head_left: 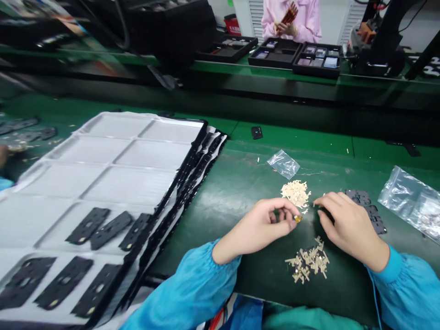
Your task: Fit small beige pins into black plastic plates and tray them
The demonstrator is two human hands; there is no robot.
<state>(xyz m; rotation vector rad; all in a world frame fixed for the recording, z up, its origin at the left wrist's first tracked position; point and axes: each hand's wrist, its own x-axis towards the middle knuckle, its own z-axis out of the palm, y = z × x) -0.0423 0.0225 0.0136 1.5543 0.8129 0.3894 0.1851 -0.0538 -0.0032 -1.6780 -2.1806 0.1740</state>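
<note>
Fingers of left hand pinch a tiny amber tab; right hand curled.

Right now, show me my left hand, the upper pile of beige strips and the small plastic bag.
Left hand (257, 228), head view, back of the hand.
Upper pile of beige strips (295, 193), head view, middle of the pile.
Small plastic bag (283, 164), head view, middle of the bag.

Smock: bright blue, thin sheeny fabric. Sleeves: full, puffed, gathered into elastic cuffs. Cord: thin, blue, at right cuff. Left hand, right hand: bare.
</note>
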